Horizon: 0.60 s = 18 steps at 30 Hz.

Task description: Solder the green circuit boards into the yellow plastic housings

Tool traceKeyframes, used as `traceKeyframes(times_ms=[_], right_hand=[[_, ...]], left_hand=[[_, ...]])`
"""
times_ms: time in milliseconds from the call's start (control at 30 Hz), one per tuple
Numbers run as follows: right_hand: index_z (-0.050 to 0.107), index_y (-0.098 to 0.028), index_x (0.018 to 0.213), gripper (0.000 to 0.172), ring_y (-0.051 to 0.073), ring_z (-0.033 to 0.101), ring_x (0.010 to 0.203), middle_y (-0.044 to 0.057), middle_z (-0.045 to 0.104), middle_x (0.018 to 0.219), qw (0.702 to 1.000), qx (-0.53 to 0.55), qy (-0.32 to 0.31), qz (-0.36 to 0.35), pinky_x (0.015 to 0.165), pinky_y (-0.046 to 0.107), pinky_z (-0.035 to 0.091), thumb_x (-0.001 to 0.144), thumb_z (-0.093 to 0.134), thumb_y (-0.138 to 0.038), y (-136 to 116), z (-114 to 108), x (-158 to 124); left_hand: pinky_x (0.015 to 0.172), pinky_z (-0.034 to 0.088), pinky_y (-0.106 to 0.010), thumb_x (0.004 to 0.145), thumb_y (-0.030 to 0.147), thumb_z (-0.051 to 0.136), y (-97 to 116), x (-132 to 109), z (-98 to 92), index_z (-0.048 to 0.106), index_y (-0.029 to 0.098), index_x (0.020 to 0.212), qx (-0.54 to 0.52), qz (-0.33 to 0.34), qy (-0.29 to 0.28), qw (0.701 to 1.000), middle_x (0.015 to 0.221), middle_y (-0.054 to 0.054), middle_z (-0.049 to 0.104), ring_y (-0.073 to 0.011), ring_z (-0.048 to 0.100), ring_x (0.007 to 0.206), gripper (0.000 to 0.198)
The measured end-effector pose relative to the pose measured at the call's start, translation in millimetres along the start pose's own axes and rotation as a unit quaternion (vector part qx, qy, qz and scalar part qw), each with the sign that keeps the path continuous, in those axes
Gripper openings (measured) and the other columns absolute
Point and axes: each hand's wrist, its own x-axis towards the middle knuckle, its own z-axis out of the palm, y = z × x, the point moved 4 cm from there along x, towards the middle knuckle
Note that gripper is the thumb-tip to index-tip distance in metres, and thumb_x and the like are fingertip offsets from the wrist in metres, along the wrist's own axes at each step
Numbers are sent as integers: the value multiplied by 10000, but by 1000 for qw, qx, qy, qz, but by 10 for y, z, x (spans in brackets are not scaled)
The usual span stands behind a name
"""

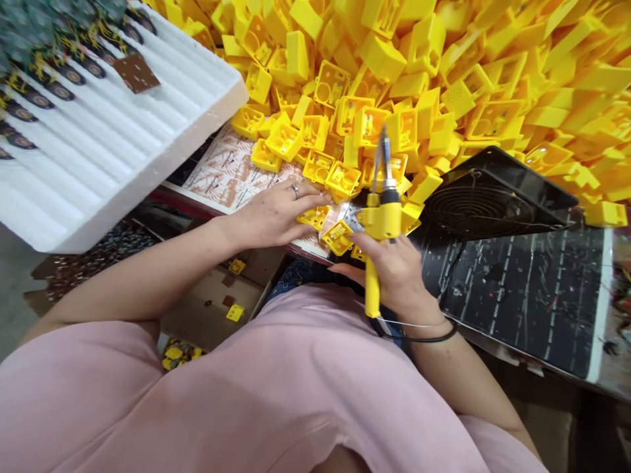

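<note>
My right hand (397, 266) is wrapped round the handle of a yellow soldering gun (383, 220). Its metal tip points up and away over the pile, and a thin wire trails from the handle's lower end. At the table's near edge, my left hand (276, 213), with a ring on one finger, has its thumb and fingers about a small open yellow plastic case (314, 215). Between the hands sits another open yellow case (338, 238), its hollow side up. Several more cases (344, 179) lie just beyond the fingertips.
A large heap of yellow cases (444, 66) covers the table's far side. At the left is a ridged white foam tray (182, 85) bearing wired round parts and a brown board (137, 73). A black fan (480, 203) stands at right on a black sheet (522, 295). Below is a cardboard box (197, 305).
</note>
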Motion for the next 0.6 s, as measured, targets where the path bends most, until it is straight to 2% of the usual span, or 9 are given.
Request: traceKeyframes(times_ms=[100, 167, 233, 300, 333, 400, 467, 533, 600], right_hand=[[676, -259, 1276, 323, 214, 673, 832, 33, 671, 849, 999, -19, -35, 8, 780, 324, 550, 998, 709, -419, -30, 139, 95], [655, -248, 1294, 287, 198, 643, 777, 22, 645, 825, 999, -18, -46, 14, 709, 302, 515, 1015, 675, -311, 8, 168, 92], [628, -234, 1314, 307, 193, 629, 749, 15, 642, 819, 999, -6, -44, 11, 672, 293, 493, 1011, 668, -263, 61, 149, 60], [610, -230, 1327, 333, 194, 635, 753, 20, 663, 846, 999, 2, -39, 6, 669, 295, 494, 1005, 683, -274, 105, 114, 24], [604, -230, 1331, 341, 194, 635, 748, 21, 669, 852, 999, 4, -36, 5, 663, 296, 495, 1004, 688, -281, 122, 99, 10], [599, -233, 1336, 348, 195, 641, 735, 22, 677, 855, 1000, 6, -31, 3, 653, 298, 502, 1004, 692, -284, 142, 80, -8], [598, -243, 1342, 357, 196, 666, 748, 22, 695, 871, 1000, 7, -23, -1, 667, 299, 528, 1000, 698, -274, 157, 65, -18], [598, -264, 1345, 393, 205, 717, 820, 28, 733, 937, 1000, 14, 4, 4, 725, 308, 576, 978, 735, -284, 183, 24, -33], [582, -268, 1369, 465, 223, 760, 901, 43, 764, 1021, 998, 23, 53, 19, 788, 326, 616, 947, 776, -270, 216, -51, -72]], left_hand=[[1128, 541, -365, 1041, 253, 561, 11, 7, -27, 583, 164, 1458, -48, -4, -47, 998, 1395, -137, 696, -238, 657, 1311, 427], [1171, 512, -373, 1034, 286, 568, 61, 11, -35, 540, 170, 1501, -79, 0, -58, 995, 1494, -156, 631, -245, 611, 1389, 482], [1181, 502, -443, 1004, 420, 611, 108, 13, -26, 505, 143, 1523, -70, -31, -24, 997, 1534, -200, 579, -304, 582, 1415, 598], [1130, 523, -509, 968, 552, 626, 136, 6, 12, 525, 118, 1486, -31, -90, 25, 995, 1465, -221, 616, -361, 615, 1347, 684], [1094, 538, -514, 968, 562, 615, 146, -1, 44, 542, 117, 1457, -17, -115, 41, 992, 1412, -212, 652, -366, 645, 1294, 665], [1031, 568, -471, 982, 465, 588, 161, -7, 123, 544, 119, 1439, -27, -128, 43, 991, 1361, -184, 699, -337, 699, 1209, 574], [1003, 582, -420, 980, 342, 566, 179, 2, 168, 523, 120, 1467, -63, -104, 22, 992, 1367, -165, 715, -294, 727, 1181, 537], [1049, 567, -437, 978, 331, 587, 218, 21, 86, 563, 141, 1439, -76, -91, 36, 992, 1392, -160, 710, -293, 711, 1235, 500], [1097, 546, -469, 995, 381, 613, 331, 52, -152, 659, 174, 1293, -105, -104, 107, 983, 1358, -147, 728, -295, 697, 1259, 365]])
